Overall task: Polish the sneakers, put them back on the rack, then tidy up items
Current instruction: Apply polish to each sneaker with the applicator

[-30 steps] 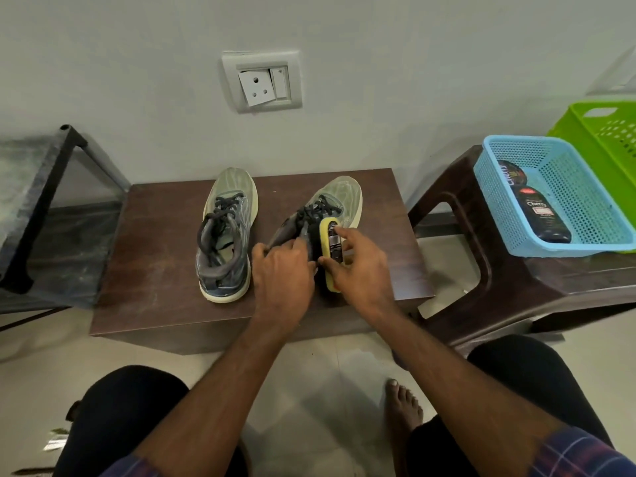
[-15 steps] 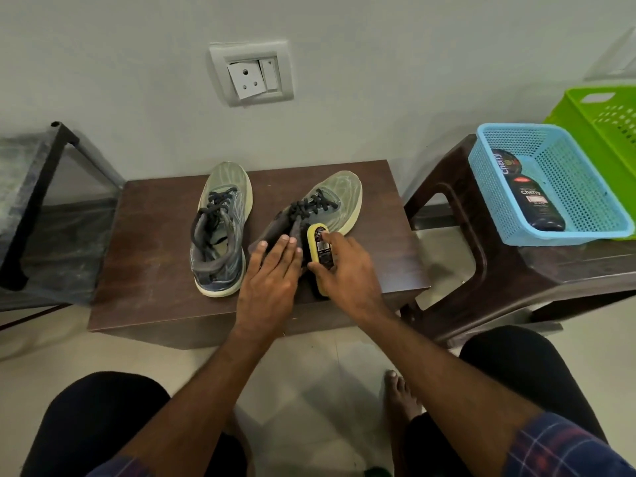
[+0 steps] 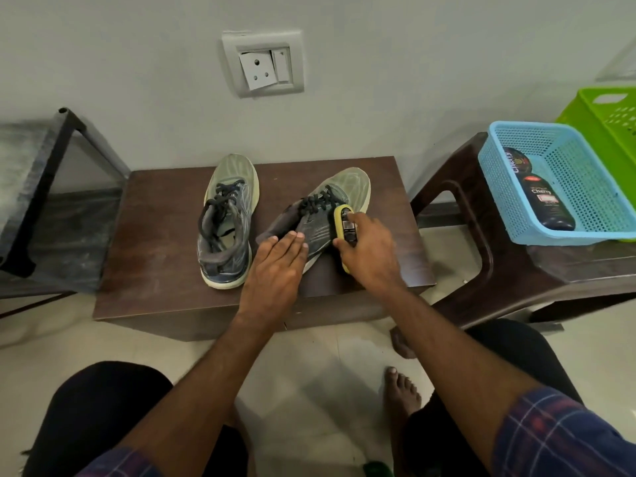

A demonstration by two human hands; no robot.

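A home is suggested by a wall socket [image 3: 263,65], tiled floor [image 3: 320,373], plastic stool [image 3: 481,235], baskets [image 3: 557,180] and bare feet [image 3: 401,390].

Two sneakers on the brown surface [image 3: 155,235]: left sneaker [image 3: 225,223] upright, right sneaker [image 3: 327,211] tipped onto its side. Left hand [image 3: 277,266] flat, fingers straight, pressing the right sneaker's heel end. Right hand [image 3: 370,253] gripping a yellow polish applicator [image 3: 344,222] against that sneaker's side. Blue basket [image 3: 592,208] on a brown stool [image 3: 481,270] to the right, holding a black polish bottle [image 3: 550,208]; green basket [image 3: 612,111] behind.
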